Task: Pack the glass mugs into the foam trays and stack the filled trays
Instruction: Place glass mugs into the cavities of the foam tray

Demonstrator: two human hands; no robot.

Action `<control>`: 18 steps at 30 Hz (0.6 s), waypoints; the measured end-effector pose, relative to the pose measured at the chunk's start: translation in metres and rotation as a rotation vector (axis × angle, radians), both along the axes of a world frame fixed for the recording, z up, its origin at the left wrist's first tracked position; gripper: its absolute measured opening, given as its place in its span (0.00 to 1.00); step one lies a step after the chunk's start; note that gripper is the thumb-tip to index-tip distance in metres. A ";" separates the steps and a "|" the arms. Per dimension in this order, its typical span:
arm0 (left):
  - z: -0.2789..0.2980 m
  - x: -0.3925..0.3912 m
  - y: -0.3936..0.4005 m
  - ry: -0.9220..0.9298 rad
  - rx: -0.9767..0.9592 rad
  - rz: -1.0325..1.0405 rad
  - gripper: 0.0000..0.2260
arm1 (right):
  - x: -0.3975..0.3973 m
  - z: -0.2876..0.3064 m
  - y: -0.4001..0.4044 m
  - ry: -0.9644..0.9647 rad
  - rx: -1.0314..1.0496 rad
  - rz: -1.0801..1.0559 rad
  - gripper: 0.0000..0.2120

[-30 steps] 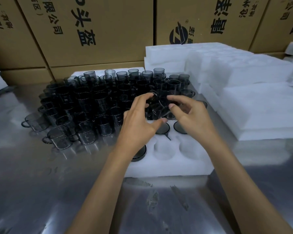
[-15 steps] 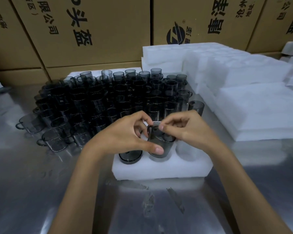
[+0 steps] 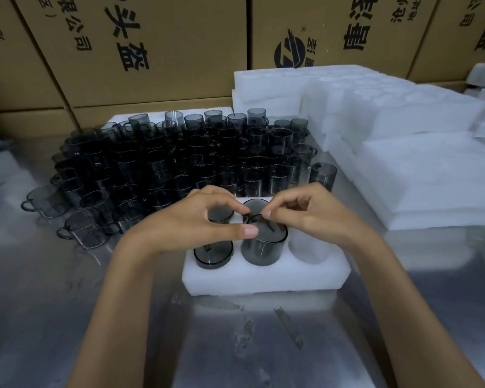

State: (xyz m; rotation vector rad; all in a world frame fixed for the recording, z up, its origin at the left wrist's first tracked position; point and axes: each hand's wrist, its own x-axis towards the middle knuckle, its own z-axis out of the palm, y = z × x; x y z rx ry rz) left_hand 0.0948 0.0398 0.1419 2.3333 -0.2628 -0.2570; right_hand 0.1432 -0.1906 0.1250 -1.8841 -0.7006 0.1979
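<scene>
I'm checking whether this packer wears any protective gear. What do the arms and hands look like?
Both arms are bare up to the bottom edge of the picture: no sleeves or cuffs show. The left hand and right hand wear no gloves, and no rings, watch or wristband show. The fingers have short, unpainted nails.

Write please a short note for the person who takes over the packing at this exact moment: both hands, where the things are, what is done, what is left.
Left hand and right hand: both pinch the rim of one mug, which sits in the front middle pocket of the foam tray but stands high.
Done: a mug is seated in the front left pocket; the back pockets show mugs too, partly hidden by the hands.
Left: front right pocket is empty. Many loose mugs wait behind the tray. Foam trays are stacked on the right.
</scene>
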 end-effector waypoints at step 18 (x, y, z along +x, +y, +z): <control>-0.003 -0.001 0.000 0.162 0.030 -0.061 0.27 | 0.005 -0.003 -0.011 -0.059 -0.376 -0.075 0.24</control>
